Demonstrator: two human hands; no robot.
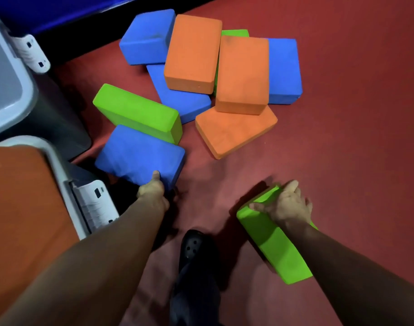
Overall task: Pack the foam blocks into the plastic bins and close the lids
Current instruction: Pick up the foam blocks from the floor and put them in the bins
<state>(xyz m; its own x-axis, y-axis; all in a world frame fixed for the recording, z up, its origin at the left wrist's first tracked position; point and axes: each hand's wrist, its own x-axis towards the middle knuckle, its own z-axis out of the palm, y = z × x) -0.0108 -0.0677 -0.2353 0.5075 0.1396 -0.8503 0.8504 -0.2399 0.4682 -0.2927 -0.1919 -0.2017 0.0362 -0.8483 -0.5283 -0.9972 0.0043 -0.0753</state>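
Note:
My left hand (153, 190) grips the near edge of a blue foam block (137, 156), thumb on top, lifted off the red floor beside the near bin. My right hand (287, 208) holds a green foam block (274, 241) by its top end, tilted on the floor at lower right. A pile of several blue, orange and green blocks (241, 74) lies farther ahead, with another green block (137, 111) just behind the blue one. The near plastic bin (60, 170) at left holds an orange block (24, 208). A second bin (10, 90) stands behind it, its inside showing grey.
White latch clips (93, 203) hang on the near bin's side, and another latch clip (34, 54) on the far bin. My foot in a black perforated shoe (191, 245) stands between my arms. A dark blue mat edge (60, 12) runs along the top left. Red floor (354, 114) spreads to the right.

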